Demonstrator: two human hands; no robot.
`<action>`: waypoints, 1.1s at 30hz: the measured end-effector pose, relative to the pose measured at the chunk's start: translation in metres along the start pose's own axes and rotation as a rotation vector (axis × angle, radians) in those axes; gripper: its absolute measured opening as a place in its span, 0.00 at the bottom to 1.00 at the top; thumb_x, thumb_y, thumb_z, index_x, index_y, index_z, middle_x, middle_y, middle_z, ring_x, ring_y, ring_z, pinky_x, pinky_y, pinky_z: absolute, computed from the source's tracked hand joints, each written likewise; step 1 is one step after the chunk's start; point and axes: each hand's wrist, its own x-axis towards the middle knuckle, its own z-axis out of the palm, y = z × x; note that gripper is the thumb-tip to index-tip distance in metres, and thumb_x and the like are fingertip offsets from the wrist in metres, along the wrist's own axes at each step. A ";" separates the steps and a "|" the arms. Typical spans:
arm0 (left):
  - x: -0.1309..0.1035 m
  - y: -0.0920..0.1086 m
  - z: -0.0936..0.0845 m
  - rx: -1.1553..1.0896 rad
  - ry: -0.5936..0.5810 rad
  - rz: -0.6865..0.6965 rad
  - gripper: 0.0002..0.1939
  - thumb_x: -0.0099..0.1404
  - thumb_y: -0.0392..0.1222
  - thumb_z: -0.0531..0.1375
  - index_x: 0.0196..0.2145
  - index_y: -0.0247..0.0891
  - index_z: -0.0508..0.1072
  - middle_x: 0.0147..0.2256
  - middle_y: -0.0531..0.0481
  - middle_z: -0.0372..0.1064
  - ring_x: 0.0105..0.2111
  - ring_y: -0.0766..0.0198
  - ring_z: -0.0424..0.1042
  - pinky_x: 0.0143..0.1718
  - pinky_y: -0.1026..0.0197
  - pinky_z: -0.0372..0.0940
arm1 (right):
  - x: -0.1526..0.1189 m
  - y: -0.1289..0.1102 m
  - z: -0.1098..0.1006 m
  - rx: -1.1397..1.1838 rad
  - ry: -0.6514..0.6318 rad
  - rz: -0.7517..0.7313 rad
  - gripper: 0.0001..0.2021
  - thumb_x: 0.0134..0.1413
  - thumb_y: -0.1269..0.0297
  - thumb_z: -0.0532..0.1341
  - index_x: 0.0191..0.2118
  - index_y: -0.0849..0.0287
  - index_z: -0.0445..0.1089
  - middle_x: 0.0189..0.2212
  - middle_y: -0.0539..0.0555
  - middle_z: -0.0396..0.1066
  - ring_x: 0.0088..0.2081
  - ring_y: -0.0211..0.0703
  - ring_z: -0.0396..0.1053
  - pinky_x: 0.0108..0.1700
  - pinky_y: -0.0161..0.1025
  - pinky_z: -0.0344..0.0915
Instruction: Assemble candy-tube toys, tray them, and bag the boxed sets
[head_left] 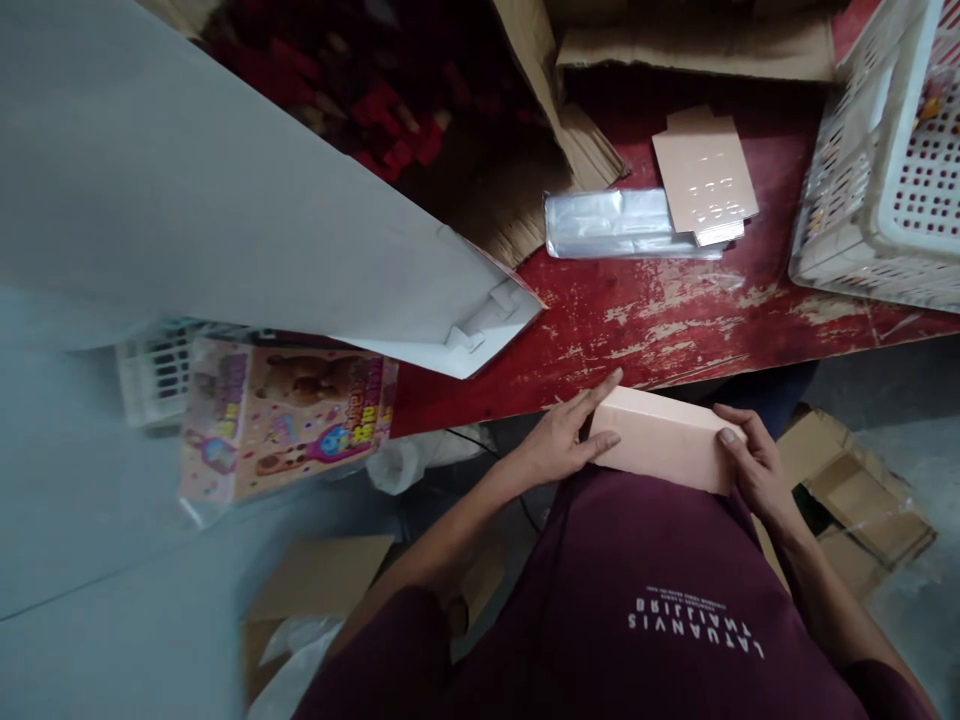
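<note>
A plain peach-coloured box (664,440) is held level in front of my shirt, just off the front edge of the red table (660,340). My left hand (574,435) grips its left end, thumb on the near face and fingers along the top. At the other end my right hand (754,455) has its thumb on the near face and its fingers curled behind. Farther back on the table lie a stack of flat peach card pieces (709,175) and a stack of clear plastic sleeves (611,222), the cards partly covering the sleeves.
A white plastic basket (847,200) stands at the right. Behind, a large carton (517,220) holds red pieces. A big white board (300,220) slants across the left, above a printed toy package (300,420). Open cardboard boxes (862,490) lie on the floor.
</note>
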 end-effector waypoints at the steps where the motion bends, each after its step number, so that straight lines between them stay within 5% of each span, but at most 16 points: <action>1: -0.002 0.003 0.000 -0.001 -0.027 0.014 0.32 0.62 0.47 0.67 0.64 0.50 0.70 0.61 0.44 0.70 0.61 0.47 0.70 0.65 0.46 0.61 | -0.003 -0.001 -0.002 -0.031 -0.008 -0.031 0.23 0.61 0.41 0.62 0.53 0.52 0.72 0.50 0.55 0.74 0.48 0.50 0.72 0.51 0.46 0.69; 6: -0.008 0.005 0.005 0.144 -0.029 -0.004 0.30 0.66 0.47 0.64 0.65 0.52 0.68 0.63 0.47 0.68 0.62 0.48 0.69 0.63 0.46 0.64 | -0.011 -0.006 -0.008 -0.417 -0.019 -0.253 0.23 0.68 0.45 0.55 0.60 0.50 0.71 0.66 0.61 0.60 0.69 0.59 0.56 0.68 0.61 0.56; 10: -0.015 0.005 0.006 0.114 0.054 -0.004 0.29 0.64 0.46 0.65 0.63 0.51 0.71 0.60 0.45 0.71 0.57 0.48 0.75 0.54 0.51 0.71 | -0.022 -0.012 -0.002 -0.758 0.120 -0.286 0.26 0.67 0.48 0.55 0.68 0.43 0.65 0.76 0.59 0.39 0.73 0.72 0.45 0.62 0.73 0.60; 16: -0.033 0.003 0.000 -0.043 0.216 0.008 0.29 0.66 0.41 0.62 0.65 0.51 0.69 0.58 0.42 0.73 0.46 0.53 0.79 0.51 0.54 0.72 | 0.004 -0.033 0.021 -0.778 0.048 -0.453 0.28 0.67 0.52 0.55 0.70 0.39 0.59 0.71 0.58 0.55 0.71 0.69 0.53 0.54 0.66 0.72; 20: -0.040 -0.015 -0.029 0.076 0.554 0.009 0.27 0.71 0.43 0.56 0.67 0.47 0.66 0.61 0.42 0.70 0.50 0.53 0.76 0.60 0.50 0.67 | 0.065 -0.073 0.082 -0.599 -0.072 -0.795 0.29 0.70 0.60 0.52 0.74 0.42 0.51 0.71 0.56 0.56 0.71 0.59 0.55 0.66 0.64 0.62; 23: -0.039 -0.043 -0.067 0.246 0.908 0.007 0.27 0.73 0.49 0.54 0.67 0.44 0.66 0.64 0.42 0.66 0.58 0.49 0.70 0.63 0.49 0.64 | 0.119 -0.104 0.154 -0.542 -0.215 -1.040 0.30 0.71 0.64 0.49 0.75 0.45 0.47 0.73 0.56 0.49 0.73 0.57 0.48 0.70 0.63 0.56; 26: -0.035 -0.078 -0.102 0.298 1.128 0.004 0.30 0.73 0.56 0.54 0.66 0.41 0.66 0.64 0.39 0.65 0.58 0.49 0.69 0.62 0.49 0.65 | 0.166 -0.124 0.225 -0.565 -0.328 -1.141 0.28 0.72 0.65 0.47 0.74 0.47 0.49 0.72 0.59 0.48 0.72 0.55 0.49 0.70 0.60 0.56; 29: -0.028 -0.110 -0.121 0.253 1.209 0.001 0.31 0.72 0.58 0.54 0.66 0.40 0.66 0.61 0.36 0.67 0.51 0.52 0.73 0.58 0.52 0.67 | 0.201 -0.130 0.271 -0.579 -0.400 -1.180 0.27 0.71 0.65 0.48 0.72 0.50 0.55 0.68 0.62 0.53 0.67 0.54 0.57 0.67 0.58 0.61; 33: -0.017 -0.142 -0.121 0.276 1.169 0.007 0.29 0.73 0.54 0.56 0.67 0.41 0.65 0.58 0.36 0.71 0.46 0.56 0.74 0.54 0.55 0.68 | 0.226 -0.119 0.284 -0.666 -0.360 -1.261 0.26 0.70 0.70 0.48 0.70 0.53 0.61 0.67 0.63 0.53 0.62 0.53 0.62 0.63 0.55 0.65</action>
